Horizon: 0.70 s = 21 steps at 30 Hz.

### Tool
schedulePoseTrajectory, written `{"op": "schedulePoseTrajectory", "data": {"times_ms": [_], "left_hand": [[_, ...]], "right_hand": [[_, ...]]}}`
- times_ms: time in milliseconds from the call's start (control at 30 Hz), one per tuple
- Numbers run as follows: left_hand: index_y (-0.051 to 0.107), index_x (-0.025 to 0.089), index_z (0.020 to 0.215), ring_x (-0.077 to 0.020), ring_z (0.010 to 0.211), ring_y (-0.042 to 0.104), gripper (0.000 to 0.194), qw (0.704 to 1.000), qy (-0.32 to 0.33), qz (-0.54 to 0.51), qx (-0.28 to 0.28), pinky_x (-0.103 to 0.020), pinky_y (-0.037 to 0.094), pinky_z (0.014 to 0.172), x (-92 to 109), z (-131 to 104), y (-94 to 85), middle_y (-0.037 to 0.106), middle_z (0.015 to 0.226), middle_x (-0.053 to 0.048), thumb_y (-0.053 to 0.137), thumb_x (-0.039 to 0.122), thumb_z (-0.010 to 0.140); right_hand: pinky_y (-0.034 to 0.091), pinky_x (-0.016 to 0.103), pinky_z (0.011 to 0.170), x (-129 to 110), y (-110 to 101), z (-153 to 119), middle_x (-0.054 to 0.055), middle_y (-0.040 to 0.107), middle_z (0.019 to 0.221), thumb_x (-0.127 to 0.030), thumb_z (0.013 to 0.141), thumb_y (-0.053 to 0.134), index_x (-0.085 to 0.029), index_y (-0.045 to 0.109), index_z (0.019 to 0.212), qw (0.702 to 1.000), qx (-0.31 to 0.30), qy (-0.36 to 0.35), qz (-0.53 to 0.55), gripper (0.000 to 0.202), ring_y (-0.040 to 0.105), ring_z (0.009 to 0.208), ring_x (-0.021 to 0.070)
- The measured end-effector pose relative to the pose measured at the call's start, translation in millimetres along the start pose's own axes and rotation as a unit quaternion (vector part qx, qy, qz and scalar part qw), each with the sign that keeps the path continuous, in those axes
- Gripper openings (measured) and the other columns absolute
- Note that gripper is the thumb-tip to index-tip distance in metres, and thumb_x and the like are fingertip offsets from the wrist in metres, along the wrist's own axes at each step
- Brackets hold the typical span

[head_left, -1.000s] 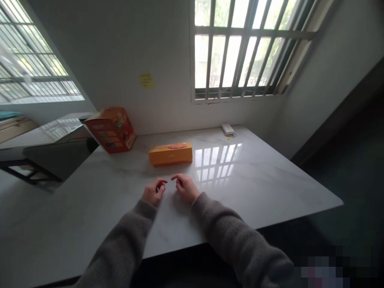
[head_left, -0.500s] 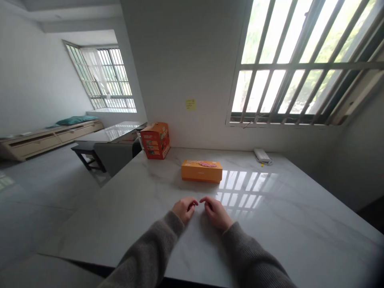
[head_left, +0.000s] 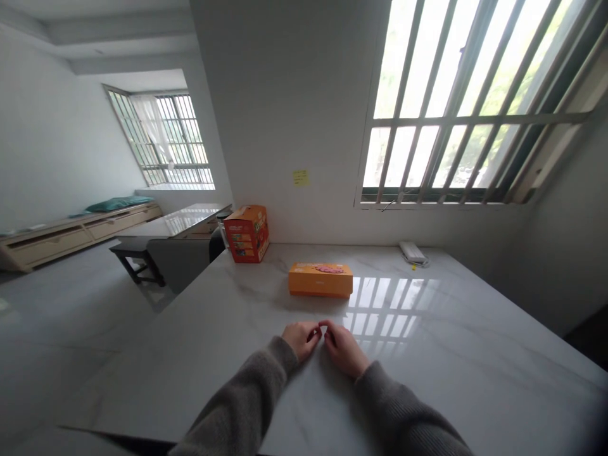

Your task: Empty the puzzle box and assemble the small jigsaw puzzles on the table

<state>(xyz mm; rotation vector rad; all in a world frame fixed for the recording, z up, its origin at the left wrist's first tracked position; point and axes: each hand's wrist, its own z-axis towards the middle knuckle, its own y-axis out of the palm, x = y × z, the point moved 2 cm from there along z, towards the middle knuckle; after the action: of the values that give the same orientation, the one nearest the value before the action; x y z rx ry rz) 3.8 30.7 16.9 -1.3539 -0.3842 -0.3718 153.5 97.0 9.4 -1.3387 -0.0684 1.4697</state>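
Note:
My left hand rests on the marble-patterned table, its fingers curled in and nothing seen in it. Facing it, my right hand is curled the same way, with no object showing in its fingers. The fingertips of both hands meet or nearly meet. Just beyond them lies a long orange box with a pink picture on top; neither hand touches it.
A taller orange-red carton stands at the table's far left corner. Toward the back right lies a white power strip with a cord. A yellow sticky note is on the wall, left of a barred window.
My left hand has moved slightly right, closing the gap to my right hand. The whole view has shifted a little as my head tilted up. The boxes stay in place.

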Motion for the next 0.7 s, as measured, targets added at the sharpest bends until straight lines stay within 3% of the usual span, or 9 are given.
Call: {"op": "schedulePoseTrajectory", "data": {"times_ms": [133,533,633,700], "left_hand": [[0.070,0.022,0.091,-0.0197,0.076,0.062,0.024,1.000,0.007,-0.008,-0.006,-0.027,0.040,0.069,-3.7,-1.7,5.7,0.071,0.084,-0.005,0.048,0.032,0.091],[0.069,0.021,0.087,-0.0186,0.075,0.061,0.021,0.998,0.027,-0.055,0.007,-0.027,0.043,0.071,-6.2,-4.6,6.2,0.070,0.083,-0.004,0.049,0.027,0.087],[0.066,0.020,0.089,-0.0153,0.063,0.055,0.020,0.994,0.003,-0.099,0.053,-0.027,0.042,0.064,-8.8,-4.1,2.6,0.062,0.070,-0.001,0.047,0.027,0.087],[0.062,0.020,0.095,-0.0139,0.060,0.051,0.018,0.981,-0.023,-0.135,0.134,-0.026,0.043,0.062,-19.1,-0.6,-6.3,0.055,0.067,0.000,0.047,0.028,0.087]], "right_hand": [[0.044,0.033,0.078,-1.3,3.1,-1.7,0.005,0.069,0.088,-0.010,0.086,0.045,-0.022,0.059,0.111,0.998,-0.011,-0.026,-0.059,0.031,0.062,0.082,0.0213],[0.046,0.036,0.082,-1.3,-3.0,-3.9,0.002,0.064,0.081,-0.012,0.086,0.045,-0.024,0.059,0.119,0.999,-0.031,-0.019,-0.006,0.038,0.061,0.082,0.0207],[0.049,0.034,0.080,2.9,-5.7,-4.8,0.003,0.062,0.089,-0.014,0.087,0.045,-0.024,0.048,0.133,0.998,0.008,-0.016,0.058,0.048,0.059,0.079,0.0184],[0.050,0.031,0.076,10.5,-11.9,-2.0,0.002,0.059,0.089,-0.017,0.088,0.045,-0.023,0.041,0.138,0.994,0.047,0.003,0.099,0.050,0.058,0.075,0.0168]]}}
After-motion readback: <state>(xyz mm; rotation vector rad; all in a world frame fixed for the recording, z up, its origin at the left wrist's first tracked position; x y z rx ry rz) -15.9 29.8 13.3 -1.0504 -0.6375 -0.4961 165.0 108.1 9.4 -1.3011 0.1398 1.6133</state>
